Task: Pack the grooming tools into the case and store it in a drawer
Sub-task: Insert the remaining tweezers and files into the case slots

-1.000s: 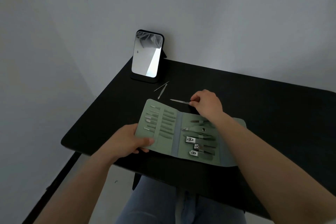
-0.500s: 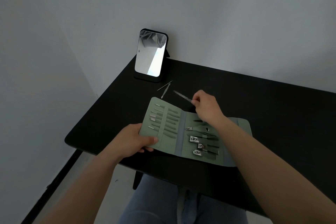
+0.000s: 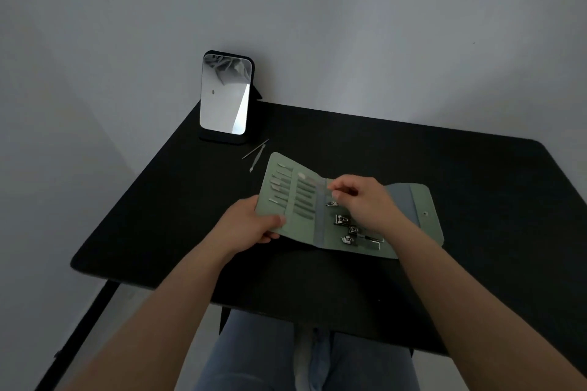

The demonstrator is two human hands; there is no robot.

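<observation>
Steadiness is mattering most: the left hand [image 3: 254, 225] is gripping the open green case [image 3: 305, 219] on the surface [image 3: 476, 200] while the right hand [image 3: 359, 200] is pinching a thin tool [image 3: 313, 182], best slid lengthwise into a left-panel loop.

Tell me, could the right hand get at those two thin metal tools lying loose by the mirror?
Probably yes: the two thin metal tools lie bare on the black table, nothing over them, but the right hand already pinches another tool.

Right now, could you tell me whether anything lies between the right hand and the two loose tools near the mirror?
Nothing visible blocks it. The right hand is over the case; the two loose tools lie beyond its raised left flap on bare table.
</observation>
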